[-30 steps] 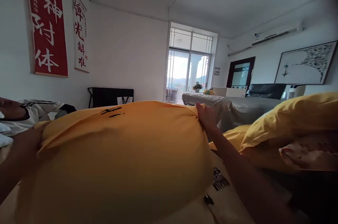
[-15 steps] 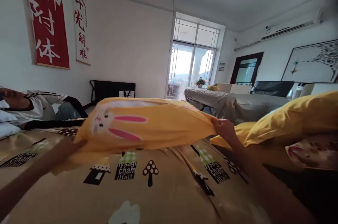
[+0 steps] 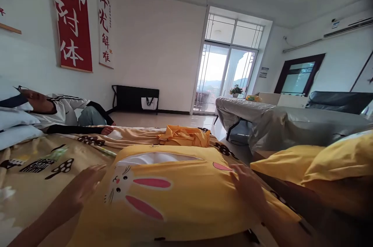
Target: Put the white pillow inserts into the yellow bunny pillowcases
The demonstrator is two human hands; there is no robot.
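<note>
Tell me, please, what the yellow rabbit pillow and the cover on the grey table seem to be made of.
The yellow rabbit pillow looks like matte woven cloth, probably cotton, over soft filling: it bulges, and white stuffing shows at its open end. The table cover looks like thin plastic or coated fabric: grey, slightly shiny, with stiff creases.

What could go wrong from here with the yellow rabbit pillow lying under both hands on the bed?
1. The yellow rabbit-print pillow shows white filling at its far open edge, so the insert may creep out if pressed.
2. The left hand sits only at the pillow's side and the right hand lies flat on it; neither grips, so it might slide on the patterned beige bedsheet.
3. The crumpled yellow cloth just beyond could get pushed away.
</note>
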